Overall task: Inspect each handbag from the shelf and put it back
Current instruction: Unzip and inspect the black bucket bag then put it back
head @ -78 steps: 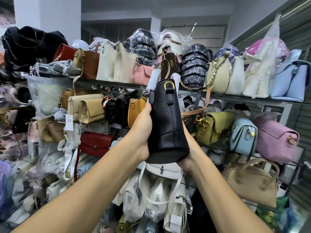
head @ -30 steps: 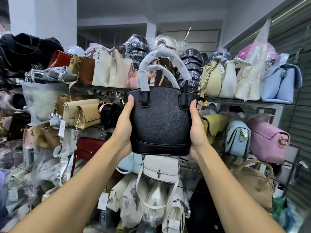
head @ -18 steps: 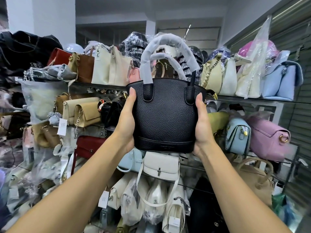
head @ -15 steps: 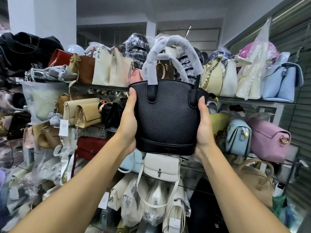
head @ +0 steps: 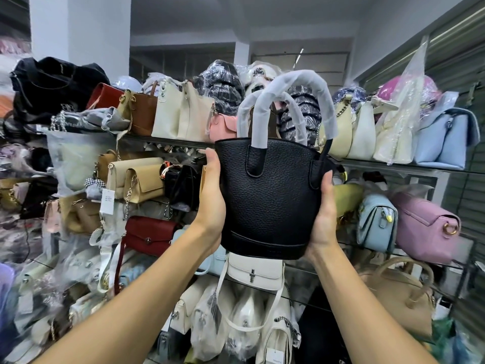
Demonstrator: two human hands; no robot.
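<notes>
I hold a black pebbled-leather bucket handbag (head: 270, 198) upright at chest height in front of the shelf (head: 393, 165). Its two handles (head: 296, 101) are wrapped in white foam and stand up. My left hand (head: 212, 195) presses flat against the bag's left side, and my right hand (head: 324, 211) grips its right side and lower corner. The bag's broad face is toward me, tilted slightly to the right.
The glass shelves behind are packed with handbags: cream totes (head: 181, 114) and a light blue bag (head: 443, 137) on top, beige flap bags (head: 136, 177), a red bag (head: 149, 233), a pink bag (head: 425, 227) and a white bag (head: 253, 269) below. A tan bag (head: 399, 295) sits low right.
The bag was turned from side-on to face me, then raised a little. Since half a second ago it has shifted slightly right and tilted, both hands still on its sides.
</notes>
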